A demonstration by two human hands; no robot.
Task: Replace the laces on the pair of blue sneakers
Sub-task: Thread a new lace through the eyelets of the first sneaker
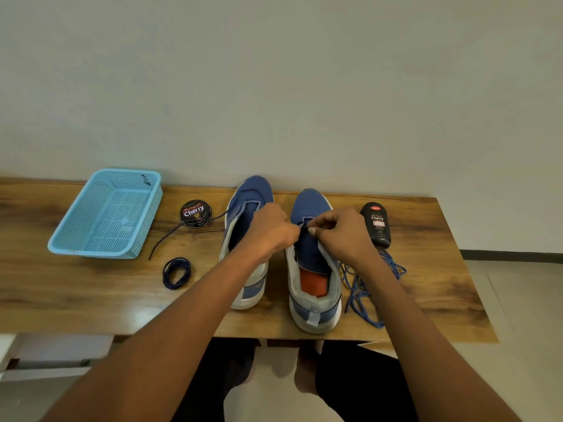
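Sneakers are stood side by side on the table (pixel 91 303), heels toward the person, toes toward the wall, long axes running straight away. At the near right, loose blue laces (pixel 362 287) are heaped just beside the right sneaker (pixel 313 269). A coiled dark lace (pixel 177 273) is laid left of the left sneaker (pixel 243 239). Further in, both hands are met over the right sneaker's eyelets: the left hand (pixel 268 229) is closed, the right hand (pixel 341 233) is pinched shut on the tip of a dark lace (pixel 170 236), it seems. That lace is trailed leftward, past the tin (pixel 196 213). The eyelet is judged to lie directly under the fingertips, the right hand nearer. Beyond, a bottle (pixel 377 223) and basket (pixel 76 243) are left alone.
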